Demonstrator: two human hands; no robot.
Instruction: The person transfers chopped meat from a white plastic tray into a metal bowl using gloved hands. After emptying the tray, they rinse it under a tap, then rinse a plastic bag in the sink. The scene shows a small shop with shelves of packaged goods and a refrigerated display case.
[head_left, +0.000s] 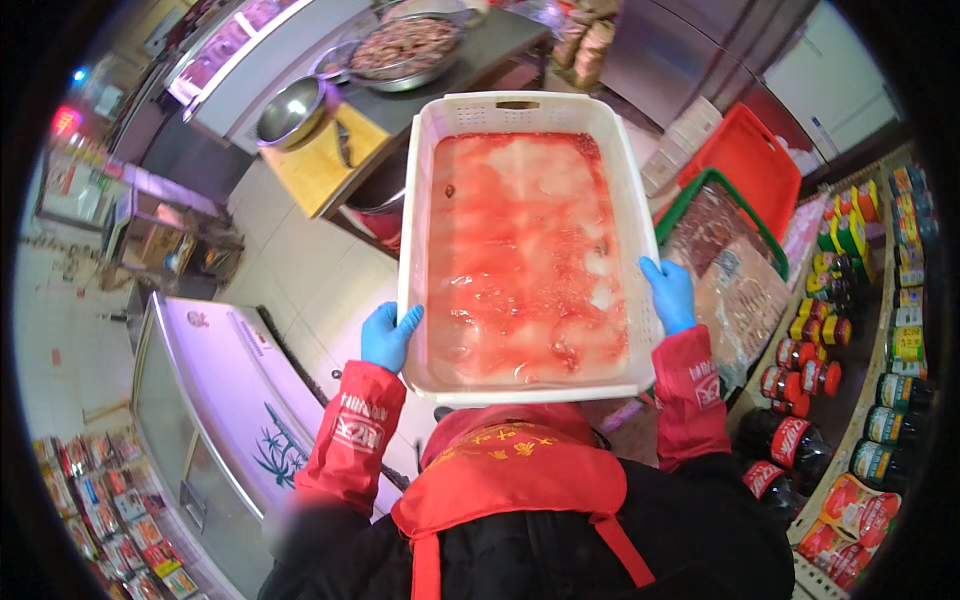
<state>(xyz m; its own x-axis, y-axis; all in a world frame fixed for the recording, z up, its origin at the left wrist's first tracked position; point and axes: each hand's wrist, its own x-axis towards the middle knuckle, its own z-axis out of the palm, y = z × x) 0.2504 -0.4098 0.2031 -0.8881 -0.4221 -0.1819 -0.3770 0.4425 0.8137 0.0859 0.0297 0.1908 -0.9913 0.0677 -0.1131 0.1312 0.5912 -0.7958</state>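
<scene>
In blue gloves, both of my hands hold a white plastic crate in front of my red apron. My left hand grips the crate's left side near its front corner, thumb over the rim. The right side is gripped by my right hand, its thumb also on the rim. Red, watery liquid with a few small dark bits covers the bottom of the crate. Most of my fingers are hidden behind the crate walls.
Beyond the crate stands a dark table with a metal bowl of meat, an empty steel bowl and a knife on a yellow board. A green-rimmed crate and shelves of jars stand right; a freezer left.
</scene>
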